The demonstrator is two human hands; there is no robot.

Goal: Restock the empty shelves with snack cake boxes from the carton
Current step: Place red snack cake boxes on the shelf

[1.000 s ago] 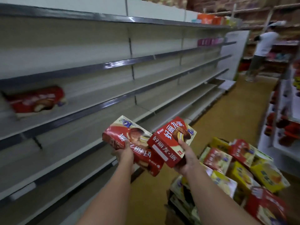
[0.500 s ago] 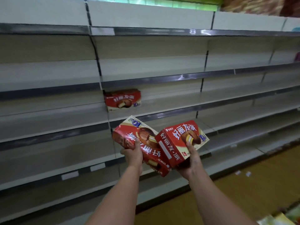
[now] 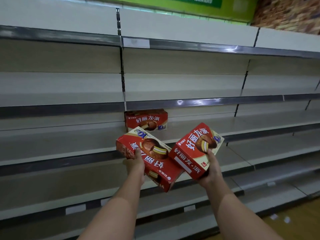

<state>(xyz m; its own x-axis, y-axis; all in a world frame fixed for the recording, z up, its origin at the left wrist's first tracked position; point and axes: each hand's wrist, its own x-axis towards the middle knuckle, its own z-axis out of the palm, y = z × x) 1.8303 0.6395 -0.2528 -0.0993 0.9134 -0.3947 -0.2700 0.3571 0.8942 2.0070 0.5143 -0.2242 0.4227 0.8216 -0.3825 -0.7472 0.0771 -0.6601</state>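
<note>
My left hand (image 3: pixel 136 166) grips a red snack cake box (image 3: pixel 152 158) from below, tilted with its far end raised. My right hand (image 3: pixel 212 168) grips a second red snack cake box (image 3: pixel 192 151), angled up to the right, its near corner touching the left box. Both boxes are held in front of the shelf unit, just below a third red box (image 3: pixel 147 120) that stands upright on the middle shelf (image 3: pixel 199 125) at its left end, against the upright post. The carton is out of view.
Several bare cream shelves with grey price rails (image 3: pixel 190 102) run left and right above and below the boxes. A brown wooden floor (image 3: pixel 294 226) shows at the bottom right with small white scraps on it. A green sign (image 3: pixel 190 4) runs along the top.
My view has swung left from the aisle and carton to face the shelves. Both hands have carried their boxes up closer to the shelf with the standing box.
</note>
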